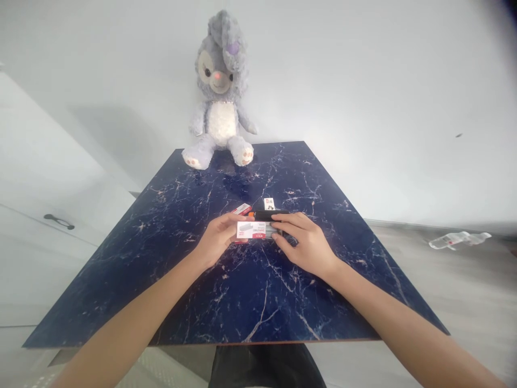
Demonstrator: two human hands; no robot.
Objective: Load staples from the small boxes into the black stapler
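My left hand (pixel 217 238) and my right hand (pixel 304 241) meet over the middle of the dark blue marble table (pixel 169 269). Both pinch a small white and red staple box (pixel 252 230), the left at its left end, the right at its right end. Just behind the box lies a black stapler (pixel 267 215) with an orange end, under my right fingertips. Two more small boxes rest close behind: a red and white one (pixel 242 208) and a white one (pixel 269 203).
A grey plush rabbit (pixel 220 91) sits at the table's far edge against the white wall. A white cabinet with a dark handle (pixel 58 221) stands on the left. A clear plastic bottle (pixel 459 239) lies on the floor at the right.
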